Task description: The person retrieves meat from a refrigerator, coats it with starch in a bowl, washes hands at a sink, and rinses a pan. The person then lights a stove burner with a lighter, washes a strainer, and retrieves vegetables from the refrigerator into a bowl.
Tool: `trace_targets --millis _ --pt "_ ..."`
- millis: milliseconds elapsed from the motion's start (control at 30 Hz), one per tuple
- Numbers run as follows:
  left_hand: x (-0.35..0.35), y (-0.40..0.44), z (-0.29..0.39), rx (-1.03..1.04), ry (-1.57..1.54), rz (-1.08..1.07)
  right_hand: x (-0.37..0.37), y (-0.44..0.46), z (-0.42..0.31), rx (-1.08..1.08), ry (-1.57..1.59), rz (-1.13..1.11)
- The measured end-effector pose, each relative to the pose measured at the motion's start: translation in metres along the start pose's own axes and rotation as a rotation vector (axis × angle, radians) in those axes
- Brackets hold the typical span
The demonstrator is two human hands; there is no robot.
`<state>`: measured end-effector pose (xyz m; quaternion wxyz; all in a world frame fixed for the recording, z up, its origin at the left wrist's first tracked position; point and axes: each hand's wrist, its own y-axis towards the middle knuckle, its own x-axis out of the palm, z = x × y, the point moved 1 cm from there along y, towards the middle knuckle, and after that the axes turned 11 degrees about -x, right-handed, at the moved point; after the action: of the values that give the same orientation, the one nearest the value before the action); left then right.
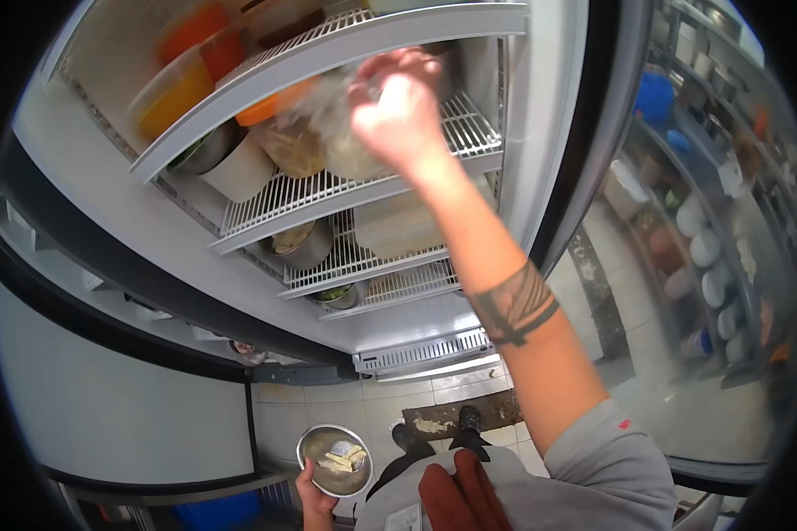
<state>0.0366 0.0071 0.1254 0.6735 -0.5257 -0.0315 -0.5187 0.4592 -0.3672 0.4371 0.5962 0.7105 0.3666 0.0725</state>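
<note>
Down by my waist, my left hand grips the rim of a round metal bowl. Several pale yellow pieces lie in the bowl. My right hand reaches into the fridge, above its second shelf, with the fingers curled at the gathered top of a clear plastic bag. The hand is slightly blurred, and part of the bag is hidden behind it. Beside the bag stands a clear container with an orange lid and pale contents.
A white tub sits left of the bag. The wire shelf has a raised front edge. Lower shelves hold metal pots and a whitish container. Up top are orange containers. At right, the glass door reflects shelving.
</note>
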Motion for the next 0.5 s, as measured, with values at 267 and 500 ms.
trace_targets --millis 267,500 --pt "-0.028 -0.008 -0.019 0.029 -0.069 0.023 0.041 0.051 0.104 0.133 -0.432 -0.377" --pt "-0.022 -0.023 -0.011 0.016 -0.007 0.106 0.023 0.044 0.097 0.005 -0.57 -0.469"
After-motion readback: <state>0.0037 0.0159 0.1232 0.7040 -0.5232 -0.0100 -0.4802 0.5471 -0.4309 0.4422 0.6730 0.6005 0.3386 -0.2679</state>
